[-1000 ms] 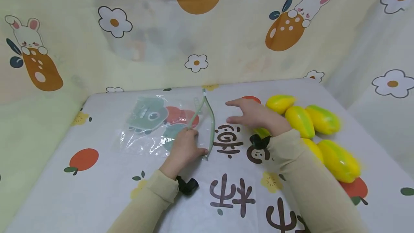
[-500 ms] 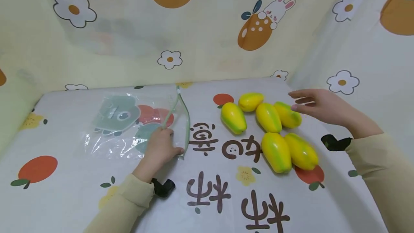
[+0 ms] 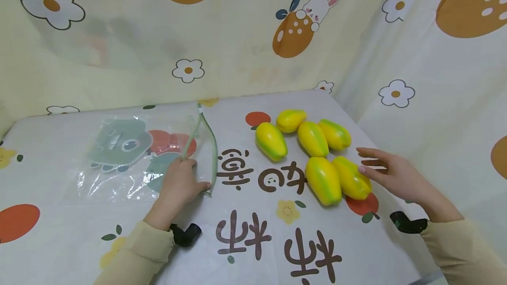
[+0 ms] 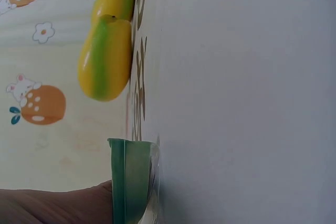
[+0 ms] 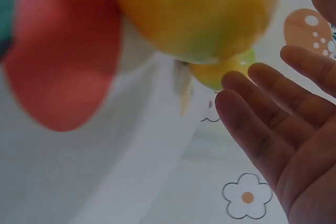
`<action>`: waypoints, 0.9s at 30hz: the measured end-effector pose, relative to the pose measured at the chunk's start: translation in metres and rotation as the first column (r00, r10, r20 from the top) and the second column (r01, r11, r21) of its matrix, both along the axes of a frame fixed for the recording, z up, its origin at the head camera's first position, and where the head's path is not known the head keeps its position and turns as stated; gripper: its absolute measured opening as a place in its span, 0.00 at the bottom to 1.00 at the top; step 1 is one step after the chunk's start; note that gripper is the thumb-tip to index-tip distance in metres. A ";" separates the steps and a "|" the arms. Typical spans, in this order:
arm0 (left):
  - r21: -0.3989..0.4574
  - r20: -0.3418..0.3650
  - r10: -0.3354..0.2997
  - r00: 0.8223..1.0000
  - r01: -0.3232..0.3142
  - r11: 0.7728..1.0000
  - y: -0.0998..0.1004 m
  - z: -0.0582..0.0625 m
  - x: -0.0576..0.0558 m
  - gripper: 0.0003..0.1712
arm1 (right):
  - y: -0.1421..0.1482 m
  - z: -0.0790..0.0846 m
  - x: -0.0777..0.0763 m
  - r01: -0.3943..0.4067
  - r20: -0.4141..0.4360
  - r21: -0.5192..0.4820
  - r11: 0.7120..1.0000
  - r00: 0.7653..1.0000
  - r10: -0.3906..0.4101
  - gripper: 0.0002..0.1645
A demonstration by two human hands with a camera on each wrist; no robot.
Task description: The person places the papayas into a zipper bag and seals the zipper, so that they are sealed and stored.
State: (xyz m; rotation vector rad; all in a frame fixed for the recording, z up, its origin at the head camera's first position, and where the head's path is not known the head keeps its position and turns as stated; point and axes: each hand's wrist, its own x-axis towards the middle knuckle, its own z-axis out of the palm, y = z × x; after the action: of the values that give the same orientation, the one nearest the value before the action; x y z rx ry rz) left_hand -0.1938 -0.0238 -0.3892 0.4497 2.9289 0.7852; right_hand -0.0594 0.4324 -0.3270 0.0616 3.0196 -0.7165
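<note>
A clear plastic zip bag with a printed green dinosaur and green zip strips lies flat on the left of the table. My left hand holds it at the parted mouth, fingers at one strip and thumb by the other; some fingers are hidden. In the left wrist view a green strip stands up in front of that hand. Glossy yellow-green papayas lie to the right. My right hand, fingers extended and apart, is just right of the nearest right papaya; in the right wrist view its fingers hold nothing.
More papayas lie close together: one at the left, one at the back, others beside them, and a front one. Patterned cloth hangs behind and at the right of the white printed table.
The head view has swung right. My right hand has gone from over the papayas to their right side, then nearer the front pair. My left hand stays at the bag's mouth.
</note>
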 end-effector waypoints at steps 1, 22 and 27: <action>0.001 0.001 0.003 1.000 -0.003 1.000 0.000 0.000 0.000 0.38 | -0.001 -0.004 0.004 0.002 0.000 -0.008 1.000 1.000 -0.002 0.36; -0.004 0.030 0.001 1.000 -0.001 1.000 -0.002 0.002 0.000 0.40 | -0.011 -0.038 0.025 0.102 0.052 -0.056 0.993 0.994 -0.099 0.46; 0.004 0.039 0.004 0.999 -0.004 1.000 -0.001 0.000 0.000 0.40 | -0.006 -0.037 0.028 0.109 0.057 -0.059 0.992 0.993 -0.106 0.46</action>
State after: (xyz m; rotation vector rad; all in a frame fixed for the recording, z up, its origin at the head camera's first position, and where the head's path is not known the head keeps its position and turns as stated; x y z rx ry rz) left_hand -0.1935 -0.0249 -0.3889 0.4237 2.8933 0.7918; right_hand -0.0310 0.4268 -0.3642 0.2397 2.9595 -0.8034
